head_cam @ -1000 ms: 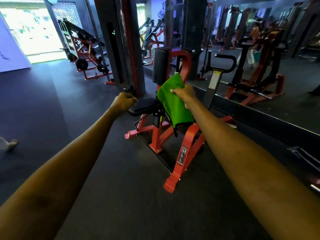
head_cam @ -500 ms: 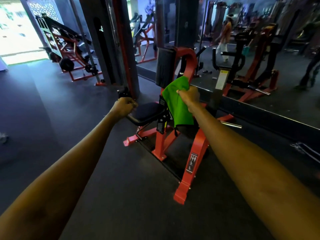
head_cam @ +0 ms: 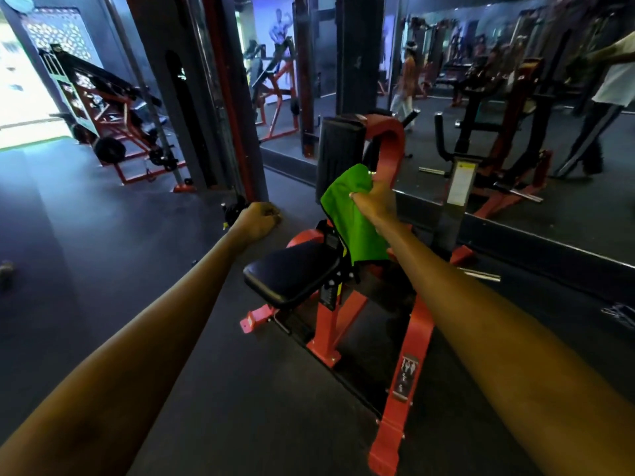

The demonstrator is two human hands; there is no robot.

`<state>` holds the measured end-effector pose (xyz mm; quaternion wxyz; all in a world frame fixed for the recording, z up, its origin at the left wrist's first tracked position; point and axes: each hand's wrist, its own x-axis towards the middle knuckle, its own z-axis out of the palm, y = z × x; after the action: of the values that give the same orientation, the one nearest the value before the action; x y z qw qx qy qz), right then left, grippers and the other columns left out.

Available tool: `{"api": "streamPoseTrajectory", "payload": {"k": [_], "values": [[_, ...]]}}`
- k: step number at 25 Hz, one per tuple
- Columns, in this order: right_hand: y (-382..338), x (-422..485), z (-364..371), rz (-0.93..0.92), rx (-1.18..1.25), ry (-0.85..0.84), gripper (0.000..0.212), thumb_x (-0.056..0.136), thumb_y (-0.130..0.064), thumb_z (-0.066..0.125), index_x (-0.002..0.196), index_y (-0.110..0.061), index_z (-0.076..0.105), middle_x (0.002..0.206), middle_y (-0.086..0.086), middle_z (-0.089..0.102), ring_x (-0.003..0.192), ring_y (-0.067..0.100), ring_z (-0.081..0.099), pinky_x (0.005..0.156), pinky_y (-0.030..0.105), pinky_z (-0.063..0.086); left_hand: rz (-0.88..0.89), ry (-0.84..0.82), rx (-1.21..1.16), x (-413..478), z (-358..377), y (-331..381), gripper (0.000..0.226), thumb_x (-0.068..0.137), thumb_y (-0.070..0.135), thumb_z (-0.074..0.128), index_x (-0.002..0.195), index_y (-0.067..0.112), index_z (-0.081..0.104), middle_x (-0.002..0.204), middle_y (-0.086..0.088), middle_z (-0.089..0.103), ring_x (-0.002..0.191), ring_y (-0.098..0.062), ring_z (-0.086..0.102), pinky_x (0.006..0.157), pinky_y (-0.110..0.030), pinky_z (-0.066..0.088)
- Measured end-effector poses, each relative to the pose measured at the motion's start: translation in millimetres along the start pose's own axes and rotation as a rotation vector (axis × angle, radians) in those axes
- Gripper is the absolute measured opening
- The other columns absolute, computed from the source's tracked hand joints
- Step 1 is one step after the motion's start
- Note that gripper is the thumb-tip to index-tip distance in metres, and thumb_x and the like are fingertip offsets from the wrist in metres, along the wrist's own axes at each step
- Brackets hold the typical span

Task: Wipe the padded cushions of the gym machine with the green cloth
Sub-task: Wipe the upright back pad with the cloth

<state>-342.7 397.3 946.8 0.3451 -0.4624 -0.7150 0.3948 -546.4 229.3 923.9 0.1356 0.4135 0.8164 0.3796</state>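
Flooring (head_cam: 103, 252) of dark rubber runs under us through a dim gym, with a mirror (head_cam: 549, 218) along the right wall and other red-framed machines (head_cam: 113, 132) behind. We face a red gym machine (head_cam: 417, 338) with 2 black pads: a flat seat cushion (head_cam: 292, 269) and an upright back cushion (head_cam: 338, 149). Our right hand (head_cam: 372, 202) pinches the green cloth (head_cam: 350, 218) by its top edge, and it hangs between the 2 pads, just above the seat's far end. Our left hand (head_cam: 256, 219) is clenched in a fist, holding nothing, left of the seat.
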Motion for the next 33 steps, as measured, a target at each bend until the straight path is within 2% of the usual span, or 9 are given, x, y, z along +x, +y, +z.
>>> {"api": "streamPoseTrajectory", "payload": {"k": [2,5,10,15,19,22,26,30,33], "values": [[-4.0,26.7,21.0,0.017,-0.024,0.008,0.038,0.086,-0.026,0.072,0.12,-0.009,0.069,0.119,0.02,0.07,0.113,0.04,0.065,0.095,0.041,0.054,0.001,-0.014,-0.03,46.3,-8.4,-8.6,0.011,0.085,0.026,0.064,0.079,0.029,0.073,0.093,-0.011,0.075,0.093,-0.033,0.071,0.091,-0.046,0.057],[-6.2,56.7,48.7,0.035,-0.024,0.043,0.035,0.086,-0.025,0.07,0.118,-0.01,0.069,0.119,0.019,0.07,0.113,0.039,0.065,0.094,0.04,0.054,0.016,-0.009,-0.06,98.5,-16.5,-11.3,0.022,0.094,0.014,0.062,0.078,0.027,0.071,0.082,-0.003,0.071,0.079,-0.025,0.067,0.085,-0.04,0.058],[-14.3,127.2,95.6,0.064,-0.057,0.117,0.027,0.088,-0.024,0.067,0.109,-0.008,0.071,0.112,0.018,0.072,0.106,0.037,0.067,0.079,0.032,0.048,0.152,-0.079,-0.045,212.3,-21.9,-15.4,0.02,0.098,0.004,0.053,0.09,0.013,0.069,0.077,-0.002,0.067,0.072,-0.018,0.06,0.07,-0.028,0.051],[-30.0,180.7,147.0,0.115,-0.067,0.224,0.022,0.089,-0.022,0.066,0.102,-0.004,0.072,0.103,0.018,0.073,0.099,0.037,0.068,0.07,0.029,0.043,0.281,-0.179,-0.057,332.5,-18.8,-22.8,0.024,0.095,0.006,0.058,0.08,0.021,0.067,0.097,-0.01,0.072,0.093,-0.032,0.068,0.092,-0.047,0.056],[-31.9,212.2,180.1,0.172,-0.045,0.265,0.023,0.094,-0.021,0.061,0.108,-0.006,0.071,0.108,0.016,0.072,0.104,0.034,0.067,0.074,0.029,0.046,0.387,-0.205,0.0,395.8,-11.6,-4.7,0.017,0.1,0.013,0.056,0.106,0.006,0.071,0.103,-0.011,0.07,0.097,-0.024,0.065,0.087,-0.031,0.048],[-28.2,237.3,187.6,0.23,-0.045,0.356,0.024,0.09,-0.022,0.066,0.106,-0.006,0.073,0.108,0.019,0.073,0.103,0.038,0.068,0.083,0.039,0.053,0.482,-0.22,-0.058,429.0,-0.7,12.3,0.026,0.102,0.014,0.053,0.123,0.003,0.063,0.11,-0.016,0.066,0.101,-0.032,0.065,0.087,-0.033,0.049],[-17.4,273.1,196.6,0.235,-0.002,0.432,0.02,0.087,-0.02,0.068,0.101,-0.007,0.073,0.1,0.018,0.074,0.096,0.038,0.07,0.083,0.048,0.058,0.661,-0.2,-0.062,470.4,24.8,30.5,0.044,0.104,0.025,0.048,0.144,0.008,0.049,0.137,-0.023,0.053,0.123,-0.034,0.055,0.108,-0.042,0.044],[-19.8,285.7,196.9,0.267,0.164,0.506,0.009,0.084,-0.015,0.072,0.09,-0.009,0.073,0.086,0.011,0.073,0.084,0.03,0.071,0.074,0.047,0.058,0.843,-0.159,0.06,505.5,51.3,46.1,0.049,0.101,0.036,0.043,0.138,0.007,0.058,0.136,-0.02,0.058,0.126,-0.04,0.054,0.108,-0.04,0.038],[-44.1,280.3,180.6,0.086,0.323,0.827,0.008,0.082,-0.01,0.068,0.088,-0.014,0.066,0.086,0.009,0.066,0.074,0.019,0.063,0.063,0.037,0.053,0.897,-0.12,0.115,530.1,64.4,52.0,0.049,0.097,0.039,0.04,0.124,0.01,0.068,0.125,-0.016,0.066,0.12,-0.039,0.055,0.103,-0.037,0.033]]}}
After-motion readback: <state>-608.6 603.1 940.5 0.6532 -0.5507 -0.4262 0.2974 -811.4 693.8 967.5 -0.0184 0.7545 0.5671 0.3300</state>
